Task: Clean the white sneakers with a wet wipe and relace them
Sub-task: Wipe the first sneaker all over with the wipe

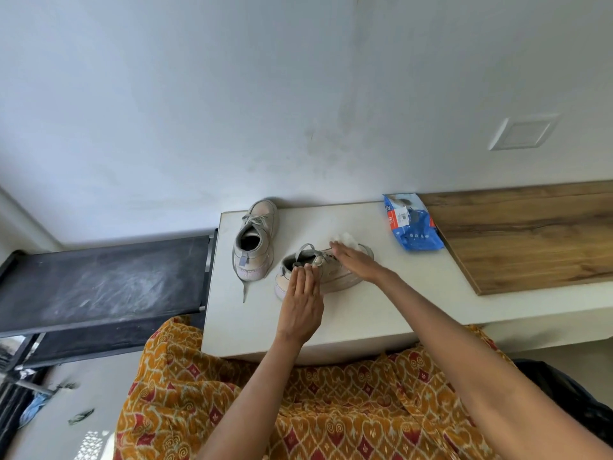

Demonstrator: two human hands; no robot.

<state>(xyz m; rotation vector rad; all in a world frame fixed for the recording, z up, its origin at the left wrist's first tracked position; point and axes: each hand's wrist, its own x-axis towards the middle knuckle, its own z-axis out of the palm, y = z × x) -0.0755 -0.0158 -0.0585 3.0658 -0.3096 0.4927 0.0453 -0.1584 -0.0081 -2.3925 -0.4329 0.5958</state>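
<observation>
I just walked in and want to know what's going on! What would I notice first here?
First you'd see two hands on a white sneaker in the middle of the white table: the left hand steadies its heel end while the right hand presses a wet wipe on its toe end. A second sneaker sits to the left, and a blue wipes pack lies to the right.

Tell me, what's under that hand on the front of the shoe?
Under the right hand a white wet wipe peeks out, pressed on the near sneaker's toe. The hand hides the rest of the wipe and the shoe beneath.
</observation>
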